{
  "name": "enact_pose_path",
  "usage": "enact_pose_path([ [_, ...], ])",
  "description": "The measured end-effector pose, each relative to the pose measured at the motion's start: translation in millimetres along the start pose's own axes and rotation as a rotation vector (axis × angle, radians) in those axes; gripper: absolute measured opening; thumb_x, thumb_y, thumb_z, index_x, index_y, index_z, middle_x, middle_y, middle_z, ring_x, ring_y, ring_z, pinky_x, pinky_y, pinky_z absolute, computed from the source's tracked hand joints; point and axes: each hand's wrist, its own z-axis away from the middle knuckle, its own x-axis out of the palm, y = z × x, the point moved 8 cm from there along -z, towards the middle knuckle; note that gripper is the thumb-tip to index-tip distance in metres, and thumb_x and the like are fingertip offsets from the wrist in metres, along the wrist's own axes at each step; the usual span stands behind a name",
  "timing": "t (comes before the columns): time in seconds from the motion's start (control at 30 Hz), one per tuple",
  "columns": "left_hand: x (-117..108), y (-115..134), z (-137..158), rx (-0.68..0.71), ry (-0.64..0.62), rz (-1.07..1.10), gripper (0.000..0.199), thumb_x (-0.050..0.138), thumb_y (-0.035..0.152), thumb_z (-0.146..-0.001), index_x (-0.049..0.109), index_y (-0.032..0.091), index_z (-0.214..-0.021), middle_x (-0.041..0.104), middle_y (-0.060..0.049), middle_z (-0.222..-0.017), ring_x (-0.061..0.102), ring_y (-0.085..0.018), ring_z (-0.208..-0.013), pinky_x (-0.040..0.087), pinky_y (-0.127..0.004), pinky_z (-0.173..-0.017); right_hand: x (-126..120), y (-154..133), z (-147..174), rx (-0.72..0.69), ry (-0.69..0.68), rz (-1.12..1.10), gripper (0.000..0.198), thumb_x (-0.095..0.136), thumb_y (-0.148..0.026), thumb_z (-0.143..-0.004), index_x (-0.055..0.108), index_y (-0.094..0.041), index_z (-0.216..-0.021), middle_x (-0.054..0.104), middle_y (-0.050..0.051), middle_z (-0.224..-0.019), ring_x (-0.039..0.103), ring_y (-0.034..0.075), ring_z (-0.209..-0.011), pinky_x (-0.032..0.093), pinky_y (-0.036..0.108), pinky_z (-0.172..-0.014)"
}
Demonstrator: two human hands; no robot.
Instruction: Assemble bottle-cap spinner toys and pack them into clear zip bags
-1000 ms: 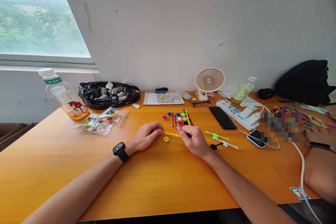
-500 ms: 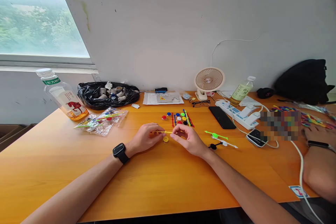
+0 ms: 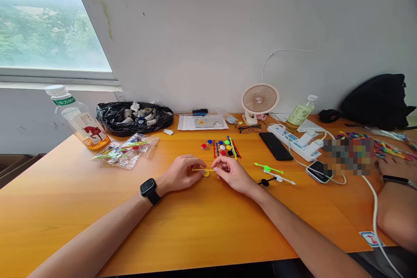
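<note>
My left hand (image 3: 187,173) is closed around the left part of a thin yellow plastic arrow (image 3: 198,169). My right hand (image 3: 233,174) pinches the arrow's other end between thumb and forefinger. A round yellow base (image 3: 206,174) sits on the table between my hands, with the middle of the arrow just over it; whether they touch, I cannot tell. To the right lie arrows joined to round bases: a green one (image 3: 267,168), a white one (image 3: 279,178) and a black one (image 3: 265,182). Beyond my hands are loose discs, one of them red (image 3: 203,146), and several coloured arrows (image 3: 233,147).
A clear plastic bag of parts (image 3: 130,152) and a tea bottle (image 3: 85,128) stand at left. A black phone (image 3: 276,146), a power strip (image 3: 295,142) and a fan (image 3: 259,99) are at right. Another person's hand (image 3: 392,169) rests at far right.
Both hands have lowered the yellow arrow slightly toward me, from behind the yellow base to over its middle. Other things on the table look unmoved.
</note>
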Motion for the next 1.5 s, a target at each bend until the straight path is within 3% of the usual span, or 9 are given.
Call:
enact_pose_path([
  [0.17,5,3,1,0.05,-0.023,-0.052,0.018,0.065,0.031,-0.094,0.078,0.024,-0.104,0.074,-0.005,-0.087,0.065,-0.018,-0.076,0.049,-0.028,-0.072,0,10,-1,0.085,-0.016,-0.012,0.016,0.066,-0.034,-0.086,0.062,-0.02,-0.093,0.056,-0.005,-0.059,0.049,0.014,-0.055,0.033,0.026,-0.055],
  [0.57,7,0,0,0.027,-0.018,-0.095,0.021,0.064,0.04,-0.099,0.076,0.024,-0.1,0.074,-0.005,-0.086,0.066,-0.017,-0.075,0.048,-0.027,-0.07,0,13,-1,0.098,-0.007,-0.02,0.023,0.069,-0.039,-0.085,0.063,-0.02,-0.094,0.056,-0.005,-0.059,0.051,0.014,-0.056,0.035,0.026,-0.056],
  [0.87,8,18,-3,0.159,-0.045,-0.227,0.017,0.06,0.033,-0.101,0.072,0.025,-0.11,0.073,-0.007,-0.105,0.065,-0.023,-0.096,0.049,-0.035,-0.086,-9,13,-10,0.013,0.091,0.047,0.019,0.066,-0.036,-0.086,0.063,-0.018,-0.088,0.054,-0.003,-0.067,0.047,0.013,-0.061,0.037,0.026,-0.057],
  [1.17,13,23,-1,0.164,-0.09,-0.355,0.021,0.067,0.045,-0.096,0.07,0.027,-0.107,0.074,-0.006,-0.109,0.064,-0.026,-0.102,0.046,-0.04,-0.088,-11,10,-7,-0.03,0.105,0.171,0.018,0.064,-0.037,-0.089,0.064,-0.019,-0.087,0.058,-0.001,-0.072,0.05,0.015,-0.063,0.039,0.027,-0.058],
  [1.37,15,24,1,0.19,-0.094,-0.355,0.019,0.063,0.041,-0.097,0.068,0.026,-0.108,0.073,-0.007,-0.113,0.062,-0.027,-0.104,0.045,-0.041,-0.09,-25,-4,0,-0.103,0.216,0.411,0.026,0.055,-0.044,-0.1,0.069,-0.022,-0.099,0.055,-0.002,-0.065,0.047,0.015,-0.056,0.034,0.029,-0.055],
  [1.5,15,28,2,0.209,-0.081,-0.359,0.023,0.064,0.044,-0.096,0.067,0.025,-0.108,0.071,-0.008,-0.121,0.061,-0.028,-0.108,0.045,-0.043,-0.093,-33,-11,2,-0.113,0.262,0.421,0.037,0.052,-0.052,-0.102,0.072,-0.022,-0.106,0.052,-0.003,-0.062,0.046,0.016,-0.055,0.033,0.029,-0.055],
])
